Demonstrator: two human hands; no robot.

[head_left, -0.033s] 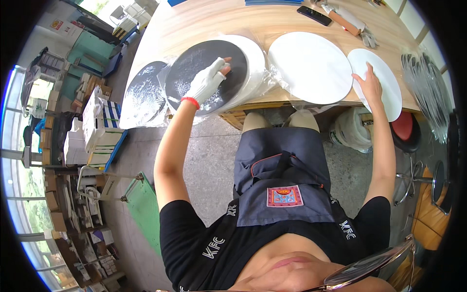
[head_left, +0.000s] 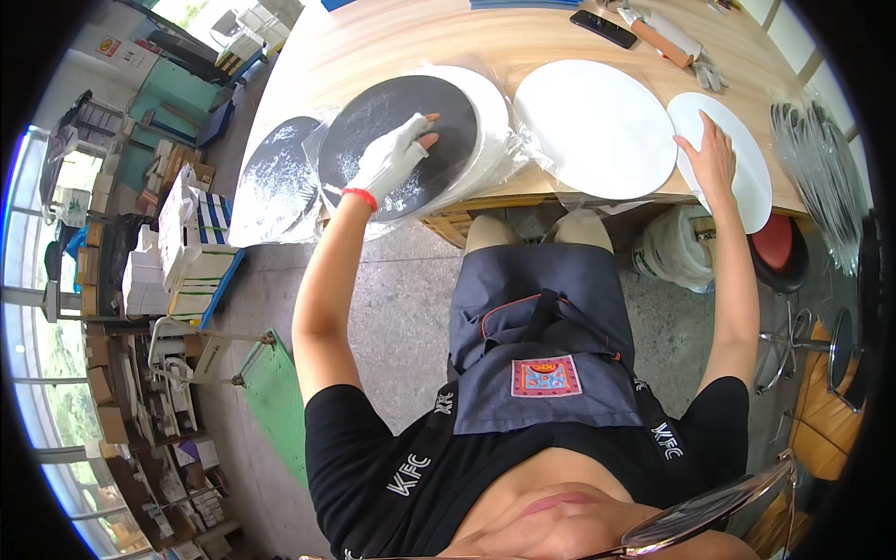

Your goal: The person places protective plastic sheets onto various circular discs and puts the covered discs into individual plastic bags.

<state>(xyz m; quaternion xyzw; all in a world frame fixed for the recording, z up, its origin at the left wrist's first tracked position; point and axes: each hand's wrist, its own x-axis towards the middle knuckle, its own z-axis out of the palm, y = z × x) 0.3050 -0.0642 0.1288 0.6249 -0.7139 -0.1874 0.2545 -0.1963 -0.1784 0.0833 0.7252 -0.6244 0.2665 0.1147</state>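
Note:
My left hand (head_left: 390, 159), in a white glove with bare fingertips and a red cuff, rests on a glossy dark round disc (head_left: 448, 103). Its visible fingers are stretched out, not gripping the edge. Beneath that disc, part of a white disc (head_left: 492, 117) and clear plastic film (head_left: 525, 147) show. Bare and spread, my right hand (head_left: 714, 161) lies flat on a white disc (head_left: 751, 191) at the table's right front edge. Between the hands lies another white round disc (head_left: 595, 129). Left of my gloved hand, a second dark disc (head_left: 277, 177) lies under clear film.
On the wooden table (head_left: 411, 37) are a black phone (head_left: 603, 29) and a grey glove (head_left: 709, 75). A plastic-wrapped stack of thin discs (head_left: 817, 173) stands at the right edge. Below are a white wrapped roll (head_left: 667, 252), a red-and-black stool (head_left: 777, 252) and a green cart (head_left: 275, 401).
My left hand has shifted slightly to the left across the dark disc. My right hand stays nearly in place on the white disc.

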